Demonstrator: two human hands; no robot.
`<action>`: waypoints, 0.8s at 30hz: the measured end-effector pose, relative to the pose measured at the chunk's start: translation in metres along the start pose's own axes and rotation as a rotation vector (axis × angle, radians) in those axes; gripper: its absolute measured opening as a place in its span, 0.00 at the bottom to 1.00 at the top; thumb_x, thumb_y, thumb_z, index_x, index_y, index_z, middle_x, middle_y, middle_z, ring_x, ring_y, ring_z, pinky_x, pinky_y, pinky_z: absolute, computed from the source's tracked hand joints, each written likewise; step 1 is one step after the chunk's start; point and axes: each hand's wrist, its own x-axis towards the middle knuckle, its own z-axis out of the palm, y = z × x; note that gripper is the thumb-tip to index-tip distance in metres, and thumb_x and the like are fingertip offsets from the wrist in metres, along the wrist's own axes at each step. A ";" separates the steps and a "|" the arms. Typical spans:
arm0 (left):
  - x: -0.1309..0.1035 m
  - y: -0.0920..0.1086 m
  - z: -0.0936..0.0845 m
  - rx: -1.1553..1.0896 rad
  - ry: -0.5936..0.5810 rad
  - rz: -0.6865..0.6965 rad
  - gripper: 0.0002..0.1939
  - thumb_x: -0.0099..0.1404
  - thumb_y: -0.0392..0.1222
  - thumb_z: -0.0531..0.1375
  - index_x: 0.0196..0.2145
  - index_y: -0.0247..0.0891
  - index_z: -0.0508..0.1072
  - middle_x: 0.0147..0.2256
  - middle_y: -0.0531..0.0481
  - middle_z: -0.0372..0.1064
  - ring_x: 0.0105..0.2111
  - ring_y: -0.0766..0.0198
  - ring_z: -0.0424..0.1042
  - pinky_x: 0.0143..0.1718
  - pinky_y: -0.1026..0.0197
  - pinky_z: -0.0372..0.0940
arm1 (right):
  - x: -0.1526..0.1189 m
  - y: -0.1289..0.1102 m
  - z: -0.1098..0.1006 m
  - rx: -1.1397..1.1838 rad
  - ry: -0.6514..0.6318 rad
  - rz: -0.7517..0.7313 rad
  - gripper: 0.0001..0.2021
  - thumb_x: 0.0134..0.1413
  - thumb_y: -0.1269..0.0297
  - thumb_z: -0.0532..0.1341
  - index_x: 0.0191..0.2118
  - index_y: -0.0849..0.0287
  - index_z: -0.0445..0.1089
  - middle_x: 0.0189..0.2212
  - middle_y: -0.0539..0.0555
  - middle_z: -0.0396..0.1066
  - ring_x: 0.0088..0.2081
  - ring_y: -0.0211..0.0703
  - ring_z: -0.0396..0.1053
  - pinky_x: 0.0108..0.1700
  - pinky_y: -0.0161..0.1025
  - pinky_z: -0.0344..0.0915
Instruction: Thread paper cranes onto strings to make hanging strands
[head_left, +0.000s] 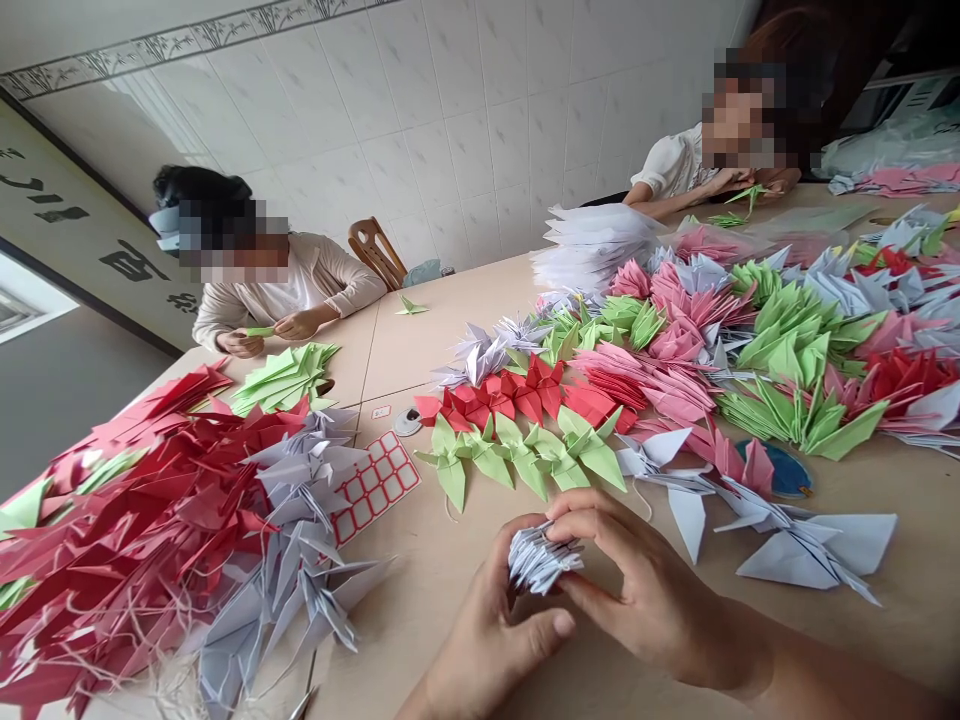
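Between both hands [592, 590], fingers partly hide a folded-paper bundle [541, 558].

Folded red paper cranes [142, 500], 9 o'clock: matt. White ceramic-looking wall tiles [480, 110], 12 o'clock: smooth, faintly glossy.

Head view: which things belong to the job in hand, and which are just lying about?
Job, by its look: held white stack; green folded paper; red folded paper; white folded paper.
Lying about, probably: red-grid sheet; blue disc; chair.
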 end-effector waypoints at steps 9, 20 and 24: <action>0.009 0.001 0.001 0.246 0.248 0.076 0.08 0.62 0.43 0.63 0.29 0.37 0.71 0.27 0.53 0.66 0.29 0.64 0.63 0.33 0.64 0.60 | -0.003 -0.001 -0.005 0.252 -0.157 0.032 0.18 0.59 0.66 0.63 0.55 0.53 0.63 0.45 0.57 0.69 0.47 0.46 0.70 0.49 0.41 0.70; 0.002 -0.004 0.001 0.088 0.173 -0.077 0.15 0.59 0.44 0.65 0.21 0.36 0.68 0.21 0.57 0.59 0.24 0.69 0.55 0.28 0.66 0.55 | 0.009 -0.004 -0.011 0.572 -0.265 0.484 0.13 0.62 0.54 0.60 0.40 0.59 0.72 0.32 0.52 0.73 0.35 0.40 0.71 0.38 0.37 0.70; 0.001 -0.005 0.003 0.021 0.125 -0.173 0.15 0.61 0.48 0.64 0.24 0.35 0.74 0.22 0.54 0.63 0.24 0.68 0.57 0.27 0.64 0.55 | 0.008 -0.001 -0.007 0.633 -0.251 0.531 0.13 0.64 0.53 0.57 0.40 0.59 0.71 0.31 0.52 0.73 0.33 0.39 0.70 0.36 0.36 0.70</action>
